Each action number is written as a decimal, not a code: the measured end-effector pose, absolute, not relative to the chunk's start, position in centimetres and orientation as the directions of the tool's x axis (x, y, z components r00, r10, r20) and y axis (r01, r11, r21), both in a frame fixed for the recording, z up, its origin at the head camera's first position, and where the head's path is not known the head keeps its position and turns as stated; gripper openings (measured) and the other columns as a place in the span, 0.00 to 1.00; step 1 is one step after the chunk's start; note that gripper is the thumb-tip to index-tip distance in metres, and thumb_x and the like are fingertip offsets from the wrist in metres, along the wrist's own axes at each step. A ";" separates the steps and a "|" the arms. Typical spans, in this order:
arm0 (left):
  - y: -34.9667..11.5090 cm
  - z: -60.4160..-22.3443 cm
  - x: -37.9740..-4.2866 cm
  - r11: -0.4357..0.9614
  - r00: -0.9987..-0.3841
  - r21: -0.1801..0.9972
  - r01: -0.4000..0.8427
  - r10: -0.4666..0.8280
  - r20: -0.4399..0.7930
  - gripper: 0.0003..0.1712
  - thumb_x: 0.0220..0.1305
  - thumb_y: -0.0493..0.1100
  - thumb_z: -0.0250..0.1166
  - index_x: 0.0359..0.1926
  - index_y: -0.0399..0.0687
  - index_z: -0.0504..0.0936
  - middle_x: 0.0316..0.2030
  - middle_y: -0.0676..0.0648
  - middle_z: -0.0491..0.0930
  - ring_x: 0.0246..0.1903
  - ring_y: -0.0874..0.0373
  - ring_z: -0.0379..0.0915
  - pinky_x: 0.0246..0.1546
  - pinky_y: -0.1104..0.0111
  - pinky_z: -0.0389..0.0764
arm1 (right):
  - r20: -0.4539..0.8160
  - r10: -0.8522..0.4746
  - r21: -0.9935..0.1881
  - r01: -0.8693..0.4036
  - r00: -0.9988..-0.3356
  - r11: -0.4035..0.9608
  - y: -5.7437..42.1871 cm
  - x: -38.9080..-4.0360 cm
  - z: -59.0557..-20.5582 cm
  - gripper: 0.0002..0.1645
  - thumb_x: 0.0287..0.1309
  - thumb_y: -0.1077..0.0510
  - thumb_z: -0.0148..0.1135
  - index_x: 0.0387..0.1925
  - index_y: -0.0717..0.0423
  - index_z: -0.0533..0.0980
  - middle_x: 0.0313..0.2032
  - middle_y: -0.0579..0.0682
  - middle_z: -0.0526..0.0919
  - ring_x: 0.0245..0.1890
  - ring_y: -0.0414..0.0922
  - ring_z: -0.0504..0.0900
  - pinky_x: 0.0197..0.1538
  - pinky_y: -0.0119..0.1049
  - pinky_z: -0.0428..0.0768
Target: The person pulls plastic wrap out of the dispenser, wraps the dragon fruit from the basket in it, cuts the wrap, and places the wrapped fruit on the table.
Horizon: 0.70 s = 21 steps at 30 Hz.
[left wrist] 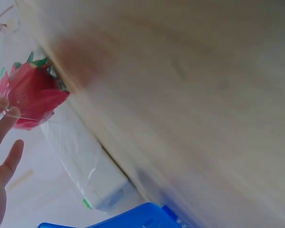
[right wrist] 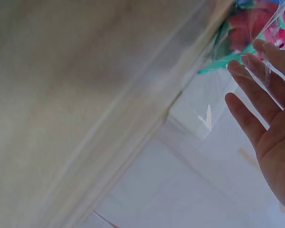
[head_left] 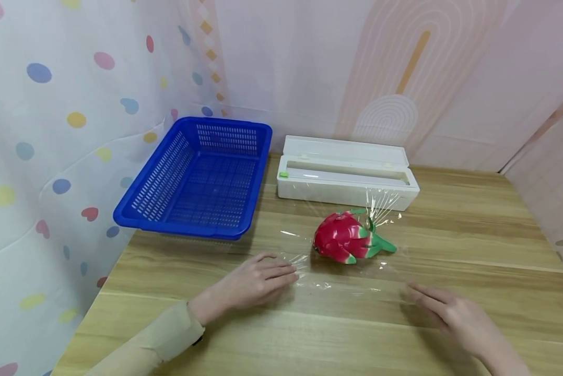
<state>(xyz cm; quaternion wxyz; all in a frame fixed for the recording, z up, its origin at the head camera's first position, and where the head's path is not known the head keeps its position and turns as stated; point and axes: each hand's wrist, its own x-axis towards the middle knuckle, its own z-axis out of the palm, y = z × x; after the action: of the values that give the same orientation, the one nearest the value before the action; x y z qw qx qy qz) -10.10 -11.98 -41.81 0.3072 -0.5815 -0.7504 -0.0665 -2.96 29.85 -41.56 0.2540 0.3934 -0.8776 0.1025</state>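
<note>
A red dragon fruit (head_left: 341, 237) with green-tipped scales lies on its side on the wooden table. Clear cling film (head_left: 324, 285) spreads about it, creased toward the white box behind. My left hand (head_left: 262, 278) is at the film's near left part, palm down, fingers extended toward the fruit. At the near right, my right hand (head_left: 455, 313) reaches in with its fingertips at the film's edge. In the right wrist view its fingers (right wrist: 249, 85) are spread and nearly straight, with film draped against the tips. A thin film edge crosses the left fingertips (left wrist: 12, 113) in the left wrist view.
Behind the fruit stands a long white cling film dispenser box (head_left: 347, 194), lid raised, with a green slider (head_left: 283, 175) at its left end. A blue perforated basket (head_left: 258, 193) sits at the back left. Patterned curtains (head_left: 309, 68) enclose the table (head_left: 309, 344).
</note>
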 end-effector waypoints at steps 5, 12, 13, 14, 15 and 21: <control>-11.6 -41.5 -10.8 0.332 -0.131 -0.232 0.914 0.785 0.605 0.16 0.54 0.42 0.66 0.46 0.47 0.84 0.42 0.49 0.87 0.44 0.58 0.83 0.48 0.62 0.81 | 0.547 -0.624 0.006 -0.743 -0.558 0.669 30.2 -3.7 -40.4 0.29 0.74 0.46 0.35 0.42 0.51 0.83 0.44 0.47 0.86 0.33 0.42 0.86 0.35 0.26 0.80; -11.3 -41.4 -11.4 0.367 -0.179 -0.154 0.917 0.726 0.664 0.19 0.73 0.42 0.46 0.45 0.44 0.84 0.41 0.48 0.87 0.43 0.57 0.84 0.47 0.62 0.81 | 0.592 -0.597 0.015 -0.733 -0.542 0.680 30.1 -5.1 -39.3 0.29 0.74 0.47 0.36 0.36 0.53 0.84 0.38 0.49 0.87 0.32 0.44 0.85 0.32 0.30 0.79; -11.3 -41.4 -11.4 0.371 -0.188 -0.142 0.918 0.719 0.669 0.22 0.74 0.43 0.43 0.44 0.45 0.84 0.41 0.48 0.87 0.42 0.57 0.84 0.48 0.63 0.81 | 0.597 -0.594 0.020 -0.730 -0.539 0.683 30.0 -5.2 -39.3 0.29 0.74 0.47 0.37 0.35 0.53 0.83 0.38 0.49 0.87 0.32 0.44 0.85 0.32 0.32 0.79; -11.2 -41.4 -11.5 0.375 -0.196 -0.132 0.917 0.714 0.672 0.22 0.74 0.44 0.42 0.44 0.44 0.84 0.41 0.48 0.87 0.42 0.57 0.84 0.47 0.63 0.81 | 0.603 -0.591 0.022 -0.730 -0.536 0.683 29.9 -5.4 -39.2 0.29 0.74 0.47 0.37 0.34 0.53 0.83 0.38 0.49 0.87 0.32 0.44 0.85 0.31 0.33 0.79; -11.2 -41.4 -11.6 0.379 -0.203 -0.122 0.917 0.709 0.675 0.23 0.74 0.44 0.42 0.44 0.45 0.84 0.40 0.47 0.87 0.42 0.57 0.84 0.47 0.62 0.81 | 0.605 -0.588 0.024 -0.726 -0.536 0.687 29.8 -5.6 -39.1 0.29 0.74 0.47 0.37 0.34 0.53 0.83 0.38 0.48 0.87 0.32 0.44 0.86 0.31 0.34 0.79; -10.9 -41.3 -12.0 0.386 -0.239 -0.063 0.920 0.682 0.692 0.14 0.68 0.40 0.53 0.42 0.43 0.85 0.40 0.48 0.87 0.41 0.58 0.84 0.45 0.62 0.81 | 0.623 -0.565 0.039 -0.700 -0.541 0.713 29.6 -6.7 -38.9 0.32 0.74 0.46 0.34 0.34 0.58 0.83 0.33 0.49 0.87 0.27 0.47 0.86 0.27 0.36 0.79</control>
<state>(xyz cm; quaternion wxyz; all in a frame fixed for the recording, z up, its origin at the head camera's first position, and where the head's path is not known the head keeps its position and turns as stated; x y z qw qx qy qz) -11.98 -10.91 -41.27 0.3270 -0.5230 -0.7657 -0.1824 -6.70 29.61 -38.88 0.3126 0.3629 -0.8712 0.1077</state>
